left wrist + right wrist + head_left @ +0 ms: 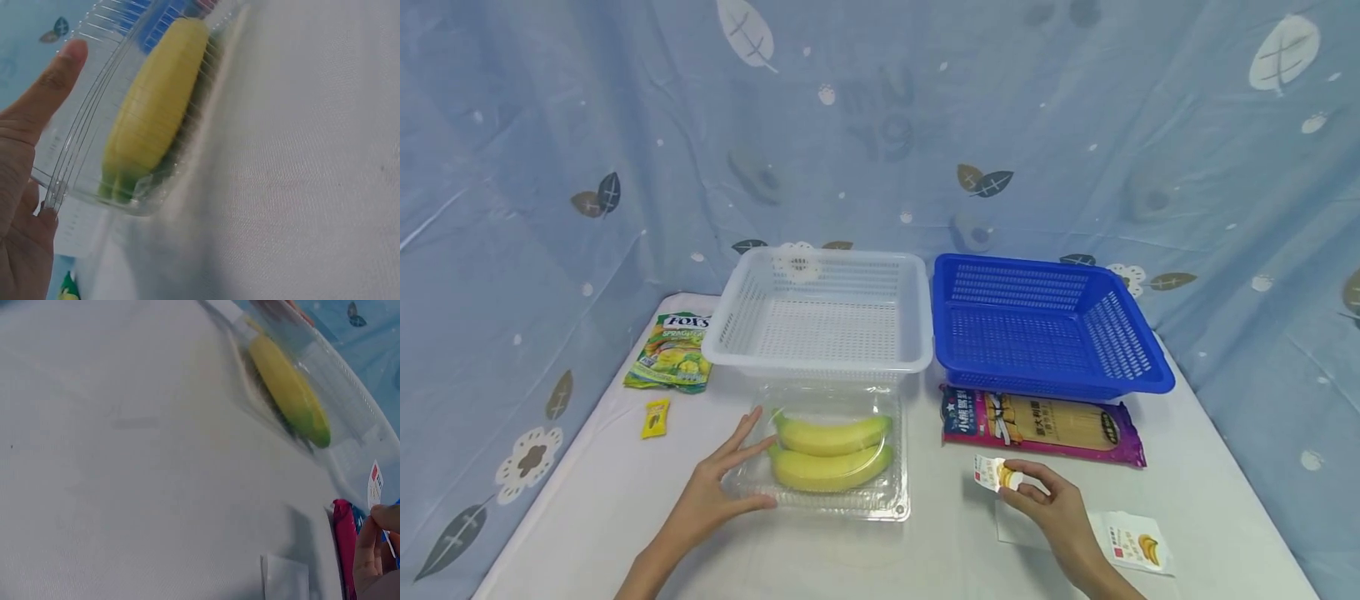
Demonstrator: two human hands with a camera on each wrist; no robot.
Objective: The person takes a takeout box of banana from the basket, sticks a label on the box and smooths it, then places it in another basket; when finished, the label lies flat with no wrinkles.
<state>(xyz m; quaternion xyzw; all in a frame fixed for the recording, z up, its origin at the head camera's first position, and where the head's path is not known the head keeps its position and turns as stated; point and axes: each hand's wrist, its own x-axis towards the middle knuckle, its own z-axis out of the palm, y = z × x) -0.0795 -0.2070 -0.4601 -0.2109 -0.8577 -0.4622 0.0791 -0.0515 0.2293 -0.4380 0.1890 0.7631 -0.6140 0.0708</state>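
A clear plastic clamshell box (895,492) with two yellow bananas (831,468) inside lies on the white table. At the box's left side is my left hand (715,492), its fingers spread. In the left wrist view, fingertips of the left hand (25,231) touch the rim near a corner of the box while one digit extends along it. My right hand (1052,508) pinches a small white label (997,473) printed with bananas, held up to the right of the box. Seen edge-on in the right wrist view, this label (375,484) looks thin.
Behind the box stand a white basket (820,364) and a blue basket (1052,382). A noodle pack (1045,423) lies before the blue one. Another banana-printed white piece (1138,542) lies near the right forearm. At left are a green FOX'S bag (672,354) and a yellow candy (656,418).
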